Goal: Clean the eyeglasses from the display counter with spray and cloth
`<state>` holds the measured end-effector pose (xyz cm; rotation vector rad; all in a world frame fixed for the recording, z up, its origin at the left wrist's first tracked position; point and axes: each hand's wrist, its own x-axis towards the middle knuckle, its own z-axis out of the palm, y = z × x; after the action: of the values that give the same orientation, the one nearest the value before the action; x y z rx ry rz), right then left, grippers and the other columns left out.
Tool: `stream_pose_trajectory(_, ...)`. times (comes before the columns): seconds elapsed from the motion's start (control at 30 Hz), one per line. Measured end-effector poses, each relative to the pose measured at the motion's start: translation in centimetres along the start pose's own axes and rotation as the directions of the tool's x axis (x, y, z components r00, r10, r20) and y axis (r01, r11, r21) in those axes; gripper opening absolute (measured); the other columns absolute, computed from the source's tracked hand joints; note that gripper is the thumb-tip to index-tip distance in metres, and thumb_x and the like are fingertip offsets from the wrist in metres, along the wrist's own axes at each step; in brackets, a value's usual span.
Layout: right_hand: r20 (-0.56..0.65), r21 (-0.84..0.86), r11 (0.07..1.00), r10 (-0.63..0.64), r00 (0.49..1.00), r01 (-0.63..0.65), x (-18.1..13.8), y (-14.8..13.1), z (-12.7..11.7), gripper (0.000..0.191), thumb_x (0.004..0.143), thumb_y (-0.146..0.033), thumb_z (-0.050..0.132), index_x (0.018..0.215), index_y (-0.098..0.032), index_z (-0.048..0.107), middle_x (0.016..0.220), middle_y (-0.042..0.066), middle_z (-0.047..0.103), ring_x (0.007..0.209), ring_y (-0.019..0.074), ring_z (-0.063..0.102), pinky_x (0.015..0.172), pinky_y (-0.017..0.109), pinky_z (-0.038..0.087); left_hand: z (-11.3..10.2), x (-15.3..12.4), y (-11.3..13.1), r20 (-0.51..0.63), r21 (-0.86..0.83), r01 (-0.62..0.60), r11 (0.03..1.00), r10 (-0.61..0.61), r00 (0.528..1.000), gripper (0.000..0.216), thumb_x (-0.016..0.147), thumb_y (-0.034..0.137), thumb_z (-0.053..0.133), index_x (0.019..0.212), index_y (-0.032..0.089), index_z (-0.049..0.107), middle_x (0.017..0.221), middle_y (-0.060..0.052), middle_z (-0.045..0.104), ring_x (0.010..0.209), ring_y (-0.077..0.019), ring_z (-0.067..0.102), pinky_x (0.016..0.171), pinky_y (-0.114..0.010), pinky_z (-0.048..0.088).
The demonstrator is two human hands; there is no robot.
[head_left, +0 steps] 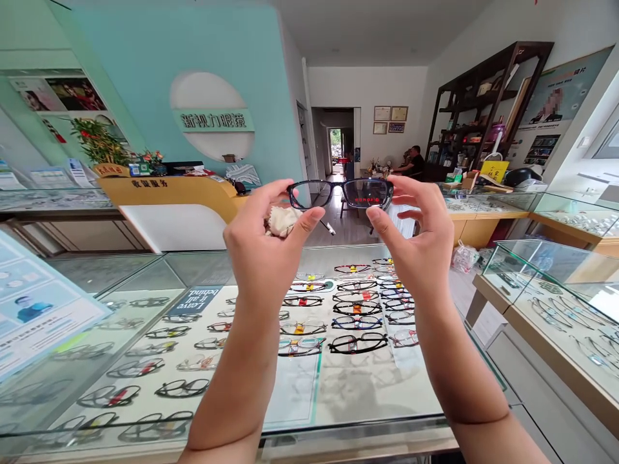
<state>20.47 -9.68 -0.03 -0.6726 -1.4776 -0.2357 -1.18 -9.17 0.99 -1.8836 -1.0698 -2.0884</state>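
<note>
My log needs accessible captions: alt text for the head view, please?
The left hand and right hand hold up dark-framed glasses at either end, above a display case of spectacles. The left also holds a pale cloth; a yellow counter stands beyond.

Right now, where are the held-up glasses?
In the head view, the glasses are just above centre, held between the left hand and right hand, above the display case.

Optician's shop: glass cases [396, 401] w/ rows of specs [356, 308].
</note>
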Motion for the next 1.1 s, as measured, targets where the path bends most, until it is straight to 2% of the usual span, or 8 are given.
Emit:
stream_pose_trajectory(0.1,-0.004,-0.002,1.0,0.0,1.0,0.0,0.0,0.2,-0.1,0.037,0.106,-0.046,0.071,0.142,-0.035,0.069,0.129,0.006,0.07,0.112,0.0245,0.074,0.09,0.046,0.068,-0.5,0.1,-0.2,0.021,-0.008,-0.002,1.0,0.002,1.0,0.046,0.089,0.059,0.091,0.123,0.029,0.081,0.11,-0.005,0.082,0.106,-0.027,0.079,0.094,-0.043,0.065)
stream_pose_trajectory(0.2,-0.005,-0.028,0.999,-0.018,1.0,0.018,0.0,0.0,0.0,0.036,0.106,-0.044,0.071,0.141,-0.033,0.069,0.127,0.006,0.071,0.11,0.0236,0.074,0.09,0.045,0.069,-0.8,0.1,-0.4,0.043,0.016,0.009,1.0,-0.01,0.999,0.043,0.091,0.06,0.09,0.122,0.031,0.082,0.108,-0.004,0.082,0.105,-0.0275,0.078,0.091,-0.042,0.065)
stream_pose_trajectory(0.33,0.007,-0.016,1.0,-0.004,1.0,0.004,0.0,0.0,0.1,0.036,0.106,-0.043,0.073,0.14,-0.033,0.071,0.127,0.006,0.072,0.108,0.0233,0.075,0.087,0.045,0.069,-0.8,0.1,-0.5,0.016,0.045,0.016,0.999,-0.016,1.0,0.046,0.089,0.062,0.09,0.121,0.03,0.083,0.107,-0.005,0.082,0.102,-0.0264,0.078,0.084,-0.04,0.065)
stream_pose_trajectory(0.5,-0.008,0.007,1.0,-0.024,1.0,0.024,-0.1,0.1,0.2,0.034,0.106,-0.041,0.072,0.139,-0.034,0.073,0.126,0.005,0.071,0.109,0.0236,0.075,0.09,0.047,0.07,-0.4,0.1,-1.1,0.016,0.057,0.061,0.997,-0.062,0.998,0.052,0.087,0.064,0.091,0.125,0.03,0.084,0.11,-0.006,0.084,0.1,-0.0274,0.08,0.088,-0.045,0.065)
stream_pose_trajectory(0.73,-0.033,-0.074,0.995,-0.069,0.997,0.066,-0.2,-1.0,0.3,0.031,0.106,-0.037,0.071,0.137,-0.034,0.072,0.122,0.006,0.071,0.111,0.025,0.074,0.091,0.048,0.069,-0.3,0.6,-2.2,0.093,-0.01,0.112,0.994,-0.11,0.99,0.048,0.087,0.061,0.092,0.122,0.03,0.084,0.108,-0.007,0.084,0.099,-0.0301,0.08,0.077,-0.042,0.065)
stream_pose_trajectory(0.87,-0.044,-0.063,0.996,-0.06,0.997,0.057,-0.1,-1.3,0.3,0.029,0.106,-0.038,0.071,0.135,-0.033,0.074,0.12,0.006,0.07,0.112,0.0257,0.072,0.092,0.05,0.069,0.0,0.7,-2.2,0.118,0.0,0.155,0.988,-0.154,0.981,0.054,0.086,0.069,0.09,0.121,0.028,0.084,0.107,-0.007,0.085,0.094,-0.0282,0.079,0.073,-0.041,0.063)
stream_pose_trajectory(0.97,-0.063,-0.043,0.998,-0.038,0.997,0.035,0.0,-1.5,0.1,0.029,0.102,-0.036,0.077,0.131,-0.03,0.077,0.117,0.006,0.071,0.11,0.0262,0.071,0.092,0.052,0.068,0.2,0.7,-2.2,0.113,0.023,0.176,0.984,-0.177,0.978,0.061,0.082,0.075,0.089,0.121,0.028,0.087,0.108,-0.008,0.086,0.089,-0.0258,0.079,0.071,-0.039,0.062)
stream_pose_trajectory(1.1,-0.056,-0.06,0.998,-0.035,0.998,0.032,0.1,-1.7,0.0,0.03,0.098,-0.029,0.083,0.127,-0.028,0.077,0.119,0.007,0.073,0.109,0.0271,0.07,0.092,0.054,0.066,0.2,0.9,-2.7,0.151,0.019,0.185,0.983,-0.186,0.971,0.061,0.082,0.076,0.088,0.122,0.03,0.087,0.111,-0.009,0.086,0.086,-0.0237,0.077,0.071,-0.039,0.061)
